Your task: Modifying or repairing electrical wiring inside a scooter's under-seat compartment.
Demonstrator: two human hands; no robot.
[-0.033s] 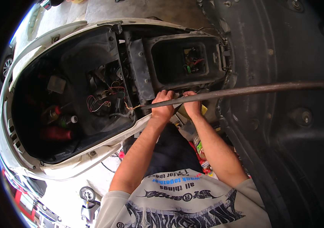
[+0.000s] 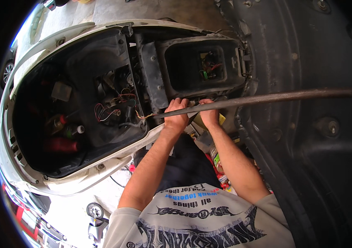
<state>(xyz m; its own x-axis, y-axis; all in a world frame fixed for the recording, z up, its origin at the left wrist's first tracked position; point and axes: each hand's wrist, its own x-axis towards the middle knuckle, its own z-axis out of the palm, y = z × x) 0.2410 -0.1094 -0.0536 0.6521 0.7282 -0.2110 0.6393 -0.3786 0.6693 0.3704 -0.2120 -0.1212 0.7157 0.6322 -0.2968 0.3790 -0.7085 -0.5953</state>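
A white scooter body (image 2: pixel 97 168) with a black inner tub lies in front of me. My left hand (image 2: pixel 176 115) is at its near side, by the black cross panel (image 2: pixel 153 74), fingers bent and pressed together over the edge. Just to the right, my right hand (image 2: pixel 209 112) has its fingers closed in a pinch below the smaller black compartment (image 2: pixel 184 89). What either hand grips is hidden. A long dark rod (image 2: pixel 267 98) passes in front of both hands; its left end lies near some thin, frayed-looking wires (image 2: pixel 142 116).
Loose wires with a connector (image 2: pixel 116 112) hang in the large tub. A red bottle (image 2: pixel 62 144) and a clear box (image 2: pixel 61 91) sit deeper in it. A big black panel with bolts (image 2: pixel 300 136) fills the right side. A wheel (image 2: pixel 95 211) shows at lower left.
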